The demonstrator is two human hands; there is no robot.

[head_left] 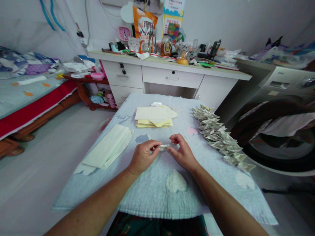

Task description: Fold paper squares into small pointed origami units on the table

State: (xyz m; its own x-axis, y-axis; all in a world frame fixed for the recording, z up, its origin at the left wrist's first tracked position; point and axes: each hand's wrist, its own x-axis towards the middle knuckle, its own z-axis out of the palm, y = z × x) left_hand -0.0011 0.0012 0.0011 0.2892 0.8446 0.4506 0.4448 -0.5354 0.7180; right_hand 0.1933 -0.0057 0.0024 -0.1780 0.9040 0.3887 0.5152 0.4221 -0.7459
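Between my hands, just above the cloth-covered table, is a small narrow piece of folded paper. My left hand pinches its left end between thumb and fingers. At the other end, my right hand has its thumb against the paper, with the fingers curled above. On the right side of the table, a long row of pointed folded-paper pieces stands nested together. A stack of pale and yellow paper sheets lies beyond my hands. Larger pale green folded sheets rest at the left.
Behind the table stands a white desk, its top crowded with jars, a pink clock and an orange bag. A front-loading washing machine is at the right. To the left are a bed and a low wooden shelf.
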